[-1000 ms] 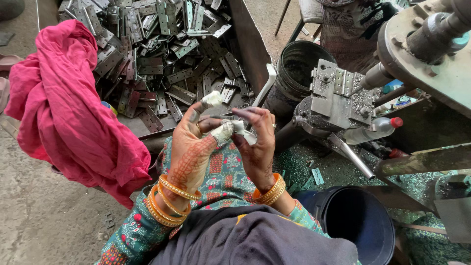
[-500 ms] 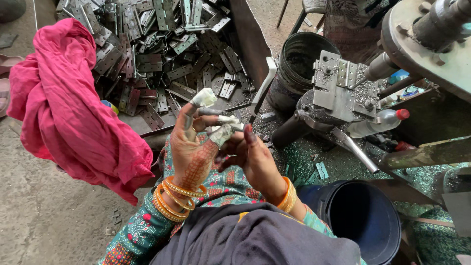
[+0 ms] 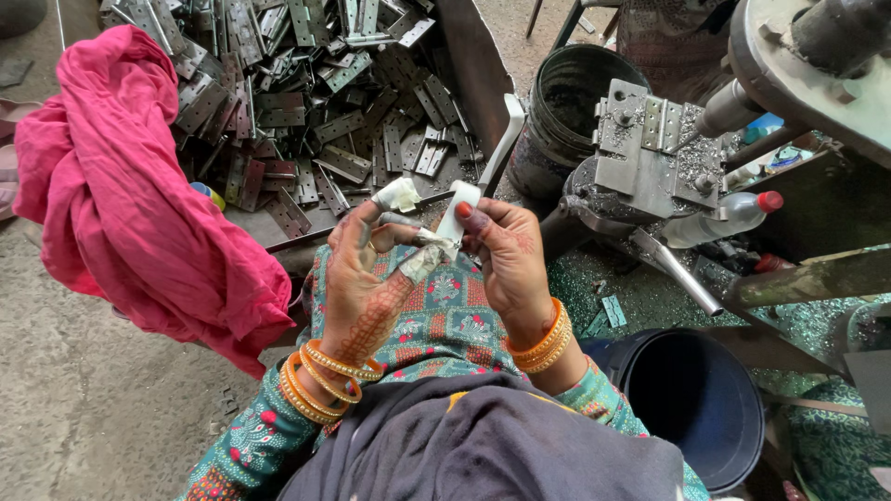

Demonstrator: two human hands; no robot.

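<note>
Two hands are working close together over my lap, and I am reading the scene from the left edge across. A pink cloth (image 3: 130, 213) is lying heaped over the corner of a tray (image 3: 469, 83) that is holding a pile of metal hinges (image 3: 306, 102). My left hand (image 3: 362, 278) is raised palm-away with its fingers half curled; white tape wrappings (image 3: 397, 195) are covering its fingertips, and it is not gripping anything that I can make out, only offering a finger. My right hand (image 3: 506, 260) is pinching a strip of white tape (image 3: 455, 215) between thumb and forefinger, the other fingers folded in; the strip is running down from that pinch to the left hand's finger, just in front of the tray's near edge.

In my judgement the wrapping is going well if I am keeping the strip taut, laying each turn flat over the last, and leaving the knuckle free to bend. A slack turn would be likely to snag on hinge edges.

Further right, a dark bucket (image 3: 571, 93) is standing beside a metal press fixture (image 3: 650, 148), a clear bottle with a red cap (image 3: 724, 218) is lying against it, and a dark blue bin (image 3: 696, 399) is sitting near my right knee.
</note>
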